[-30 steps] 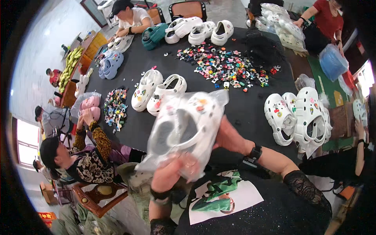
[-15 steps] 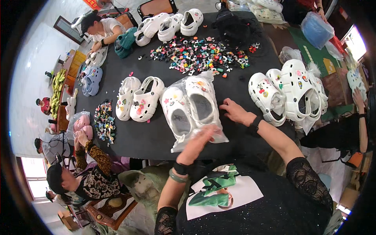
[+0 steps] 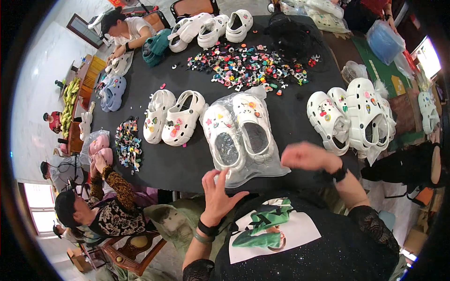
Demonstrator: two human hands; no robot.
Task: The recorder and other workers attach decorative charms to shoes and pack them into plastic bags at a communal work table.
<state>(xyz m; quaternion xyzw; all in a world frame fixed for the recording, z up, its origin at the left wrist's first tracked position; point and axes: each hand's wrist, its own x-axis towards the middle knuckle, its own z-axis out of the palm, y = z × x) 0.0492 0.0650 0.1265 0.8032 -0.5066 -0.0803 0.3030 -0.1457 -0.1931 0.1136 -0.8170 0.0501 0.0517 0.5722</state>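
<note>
A pair of white clogs (image 3: 251, 108) with colourful charms lies in a clear plastic bag (image 3: 255, 174) near the table's front edge. My left hand (image 3: 216, 194) is open, thumb and fingers spread, its fingertips at the bag's near left corner. Beside the bag's right edge is my right hand (image 3: 307, 157), smeared by motion; whether its fingers grip the plastic cannot be made out. Left of the bag stand two more white clogs with charms, an outer one (image 3: 157, 122) and an inner one (image 3: 182, 125).
Several decorated white clogs (image 3: 323, 114) stand at the right. Behind the bag spreads a heap of small charms (image 3: 243, 68); a smaller pile (image 3: 128, 145) lies left. White clogs (image 3: 239, 25), teal clogs (image 3: 154, 49) and a black bag (image 3: 290, 35) line the back. Co-workers sit at the left.
My left hand has drawn back from over the bag's near end, its fingers now spread. My right hand has come nearer, to the bag's right edge. The view has shifted slightly.
</note>
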